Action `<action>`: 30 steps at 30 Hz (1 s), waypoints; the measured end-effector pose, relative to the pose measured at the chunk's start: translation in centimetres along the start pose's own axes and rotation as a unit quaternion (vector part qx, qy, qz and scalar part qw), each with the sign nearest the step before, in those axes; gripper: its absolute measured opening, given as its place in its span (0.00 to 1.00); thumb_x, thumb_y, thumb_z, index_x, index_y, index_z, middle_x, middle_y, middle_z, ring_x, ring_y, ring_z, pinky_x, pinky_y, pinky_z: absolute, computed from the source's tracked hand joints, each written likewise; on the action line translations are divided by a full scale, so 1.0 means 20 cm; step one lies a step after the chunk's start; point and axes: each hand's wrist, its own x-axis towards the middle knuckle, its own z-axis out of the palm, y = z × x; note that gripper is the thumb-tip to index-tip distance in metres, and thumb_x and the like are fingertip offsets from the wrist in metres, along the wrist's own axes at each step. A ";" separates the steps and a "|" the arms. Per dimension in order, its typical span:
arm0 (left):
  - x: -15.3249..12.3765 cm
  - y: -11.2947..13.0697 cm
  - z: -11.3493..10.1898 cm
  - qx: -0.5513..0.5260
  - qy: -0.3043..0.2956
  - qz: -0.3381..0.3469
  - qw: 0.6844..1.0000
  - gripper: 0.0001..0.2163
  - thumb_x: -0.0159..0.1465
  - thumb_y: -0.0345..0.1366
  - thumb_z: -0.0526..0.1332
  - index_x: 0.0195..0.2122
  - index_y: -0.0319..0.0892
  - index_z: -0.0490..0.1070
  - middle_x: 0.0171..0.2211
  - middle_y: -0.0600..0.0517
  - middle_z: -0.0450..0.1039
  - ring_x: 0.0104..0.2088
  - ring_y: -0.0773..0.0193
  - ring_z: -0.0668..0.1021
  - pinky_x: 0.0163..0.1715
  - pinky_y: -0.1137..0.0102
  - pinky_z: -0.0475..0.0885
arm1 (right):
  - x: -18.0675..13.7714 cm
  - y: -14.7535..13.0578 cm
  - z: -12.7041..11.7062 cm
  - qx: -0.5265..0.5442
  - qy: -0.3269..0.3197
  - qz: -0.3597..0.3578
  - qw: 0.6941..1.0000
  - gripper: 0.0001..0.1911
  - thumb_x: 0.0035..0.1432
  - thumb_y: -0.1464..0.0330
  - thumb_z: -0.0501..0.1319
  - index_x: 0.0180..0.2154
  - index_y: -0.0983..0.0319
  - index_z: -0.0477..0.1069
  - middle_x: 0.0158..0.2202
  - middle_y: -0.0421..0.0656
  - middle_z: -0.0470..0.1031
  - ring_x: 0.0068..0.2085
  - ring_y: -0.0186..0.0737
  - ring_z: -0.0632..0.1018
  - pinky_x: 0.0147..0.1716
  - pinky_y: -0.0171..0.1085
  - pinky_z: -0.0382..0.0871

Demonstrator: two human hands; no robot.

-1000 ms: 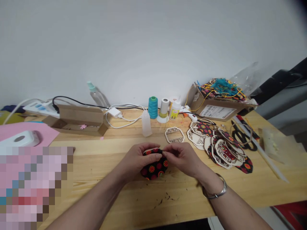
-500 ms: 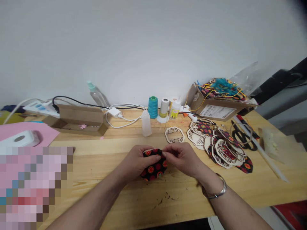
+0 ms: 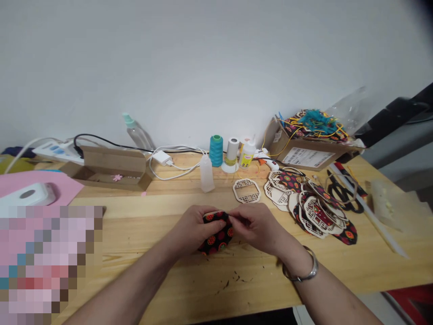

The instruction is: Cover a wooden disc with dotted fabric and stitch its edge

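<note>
**While 2 hands share 1 small piece, a steady grip matters most**

Because the fabric-covered piece (image 3: 216, 232) is small, it sits almost hidden between the 2 hands, just above the table (image 3: 152, 216) and perhaps resting on it. The left hand (image 3: 194, 228) is curled around the piece's left side with the thumb laid across the top, clamping it. The right hand (image 3: 260, 225) meets it from the other side, thumb and forefinger pressed together on the black, red-dotted cloth at the upper right edge.

The work looks like tucking or smoothing the cloth along that edge, though the exact contact is too small to see. To do it well, the left hand should act only as a vice, gripping firmly enough that the piece cannot turn. The right hand should take short pinches, pull the cloth snug over the rim and press it flat without creasing it. Shifting the piece a little inside the left hand suits this better than stretching the right wrist.

Just beyond the right hand's fingertips lies 1 bare wooden lattice frame (image 3: 246, 190). A pile of covered pieces (image 3: 311, 205) spreads out to the right of that hand, and a squeeze bottle (image 3: 205, 174) stands beyond the left hand. All are within reach, well clear of the pinch.
</note>
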 end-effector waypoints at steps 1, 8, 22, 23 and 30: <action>0.00 0.00 0.00 0.012 0.002 0.008 1.000 0.08 0.55 0.37 0.61 0.31 0.39 0.75 0.24 0.52 0.76 0.23 0.66 0.75 0.22 0.73 0.67 | 0.00 0.00 0.00 -0.009 0.001 -0.005 1.000 0.08 0.56 0.72 0.56 0.31 0.62 0.74 0.22 0.39 0.72 0.24 0.30 0.69 0.24 0.30 0.56; 0.00 0.01 0.00 0.083 0.010 0.054 0.995 0.06 0.54 0.35 0.59 0.26 0.39 0.75 0.21 0.54 0.72 0.23 0.67 0.71 0.23 0.74 0.64 | -0.01 0.02 0.03 -0.086 0.014 -0.036 0.996 0.09 0.55 0.72 0.55 0.25 0.62 0.71 0.19 0.38 0.70 0.22 0.30 0.66 0.24 0.32 0.52; 0.00 0.01 -0.01 0.021 -0.002 0.022 1.000 0.05 0.53 0.36 0.61 0.24 0.40 0.73 0.20 0.56 0.71 0.22 0.68 0.70 0.22 0.75 0.63 | -0.02 0.03 0.05 -0.124 0.061 -0.086 0.987 0.11 0.58 0.70 0.53 0.26 0.62 0.70 0.21 0.40 0.72 0.23 0.32 0.68 0.24 0.33 0.53; 0.00 0.01 -0.01 0.011 -0.003 0.018 1.000 0.05 0.53 0.35 0.62 0.23 0.40 0.72 0.19 0.57 0.70 0.21 0.69 0.70 0.21 0.75 0.63 | -0.02 0.03 0.06 -0.129 0.063 -0.092 0.985 0.11 0.58 0.70 0.52 0.26 0.62 0.70 0.21 0.40 0.72 0.23 0.32 0.68 0.24 0.34 0.53; -0.01 0.00 -0.02 -0.026 -0.038 -0.022 0.999 0.06 0.54 0.37 0.63 0.27 0.38 0.73 0.21 0.53 0.74 0.20 0.67 0.74 0.18 0.75 0.66 | -0.01 0.04 0.02 -0.118 0.076 -0.070 0.988 0.11 0.57 0.71 0.54 0.23 0.62 0.68 0.20 0.39 0.69 0.22 0.32 0.66 0.23 0.34 0.53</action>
